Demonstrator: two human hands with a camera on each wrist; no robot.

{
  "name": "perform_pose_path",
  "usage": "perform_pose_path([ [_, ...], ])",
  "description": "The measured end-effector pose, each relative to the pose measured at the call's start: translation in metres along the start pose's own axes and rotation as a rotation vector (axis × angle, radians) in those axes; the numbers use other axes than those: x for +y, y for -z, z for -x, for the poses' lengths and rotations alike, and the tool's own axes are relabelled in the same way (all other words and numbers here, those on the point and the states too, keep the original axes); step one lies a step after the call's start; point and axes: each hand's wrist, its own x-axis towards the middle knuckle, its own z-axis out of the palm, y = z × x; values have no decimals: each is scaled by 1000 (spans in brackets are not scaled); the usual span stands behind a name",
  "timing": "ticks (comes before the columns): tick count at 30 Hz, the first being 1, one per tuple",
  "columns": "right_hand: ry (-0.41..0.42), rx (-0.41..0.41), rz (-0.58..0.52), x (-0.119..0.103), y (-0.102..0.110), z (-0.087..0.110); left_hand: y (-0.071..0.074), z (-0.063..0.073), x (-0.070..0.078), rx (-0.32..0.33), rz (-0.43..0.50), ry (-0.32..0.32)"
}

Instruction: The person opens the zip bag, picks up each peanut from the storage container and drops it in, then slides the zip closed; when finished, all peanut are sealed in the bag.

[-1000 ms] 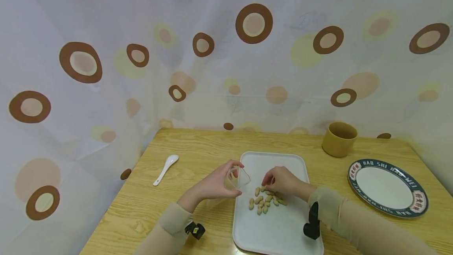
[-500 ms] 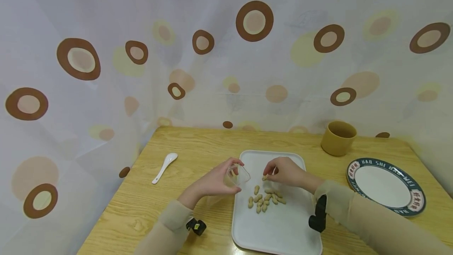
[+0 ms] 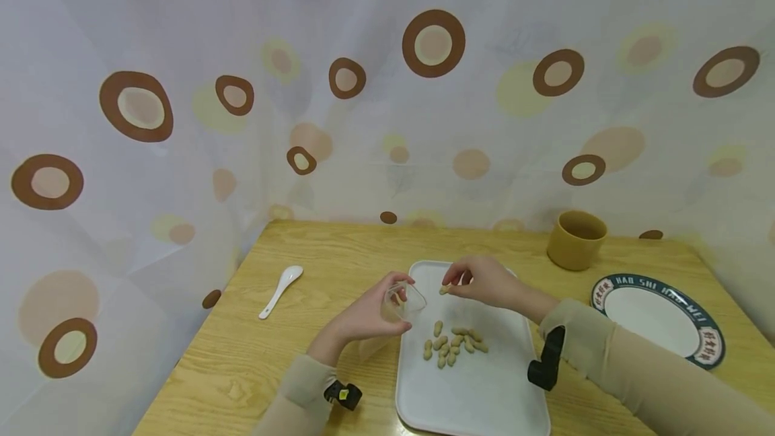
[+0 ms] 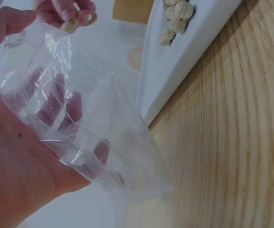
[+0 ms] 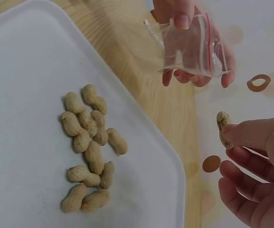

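Note:
My left hand grips a clear plastic zip bag, its mouth spread wide and facing right, a red line along the edge in the right wrist view. No peanut shows inside the bag. Between thumb and fingertips, my right hand pinches one unshelled peanut, raised above the tray and just right of the bag's mouth, apart from it. Several more peanuts lie in a loose cluster on the white tray, below both hands in the head view.
Left of the tray, a white spoon lies on the wooden table. A mustard-yellow cup stands at the back right. In front of it is a white plate with a dark green lettered rim, partly behind my right sleeve. A patterned curtain borders the table.
My right hand has lifted a peanut off the cluster and carried it up and left toward the bag. The left hand and the bag have stayed nearly in place.

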Motion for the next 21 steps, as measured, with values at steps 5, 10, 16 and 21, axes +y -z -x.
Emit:
perform_pose_path([
  [5, 44, 38, -10, -13, 11, -5, 1, 0, -1, 18, -6, -7],
  [10, 73, 55, -17, -24, 14, -7, 1, -2, 1, 23, -4, -14],
  [16, 120, 56, -30, -40, 13, -7, -1, -3, 2, 22, 26, -37],
  [21, 155, 45, -31, -48, 9, -7, -3, -4, 7, 17, 37, -46],
])
